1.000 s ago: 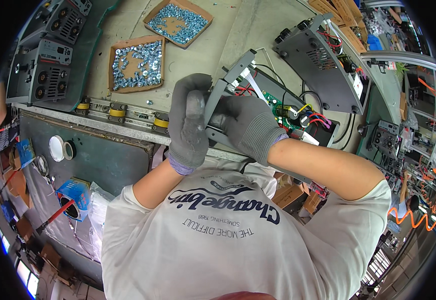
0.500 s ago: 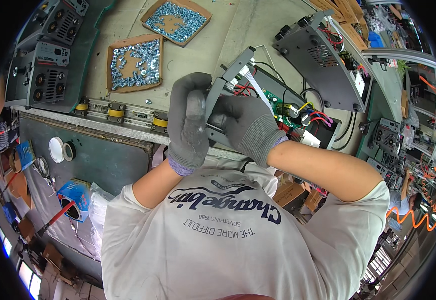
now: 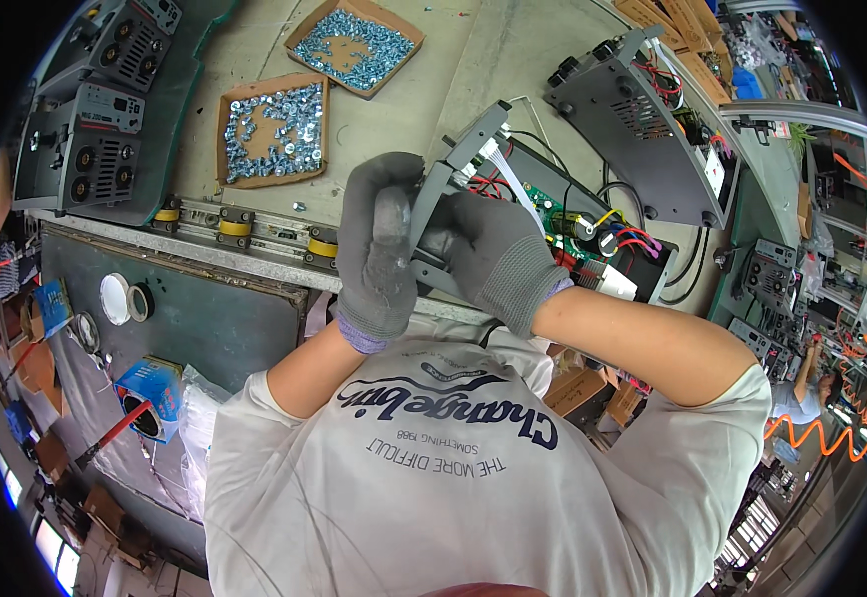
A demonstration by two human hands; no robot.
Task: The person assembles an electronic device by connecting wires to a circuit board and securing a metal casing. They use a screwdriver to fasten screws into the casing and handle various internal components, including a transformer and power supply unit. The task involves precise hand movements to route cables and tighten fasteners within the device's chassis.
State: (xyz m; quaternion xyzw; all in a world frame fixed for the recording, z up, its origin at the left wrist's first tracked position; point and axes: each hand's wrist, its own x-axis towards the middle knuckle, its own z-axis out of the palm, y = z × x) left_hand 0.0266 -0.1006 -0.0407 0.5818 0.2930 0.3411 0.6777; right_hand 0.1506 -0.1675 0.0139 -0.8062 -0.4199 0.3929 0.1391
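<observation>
A dark grey front panel [image 3: 460, 139] of an open machine chassis stands tilted between my gloved hands. My left hand [image 3: 379, 244] is curled against its outer face and grips it; part of the contact is hidden. Behind the panel, my right hand [image 3: 498, 244] has its fingers bent and pressed together near the inner face; what they hold cannot be made out. A white ribbon of wires [image 3: 515, 181] runs from the panel's upper part past my right hand. Green circuit boards [image 3: 558, 214] and red, yellow and pink wires sit in the chassis to the right.
Two cardboard trays of screws, the nearer [image 3: 323, 139] and the farther [image 3: 415, 45], lie beyond my hands. Another open grey machine [image 3: 642, 124] stands at right. Finished-looking machines [image 3: 95, 149] are at far left. A roller rail [image 3: 274, 239] edges the bench.
The view has shifted slightly, and the panel and trays appear a little lower. Both hands keep nearly the same hold at the panel.
</observation>
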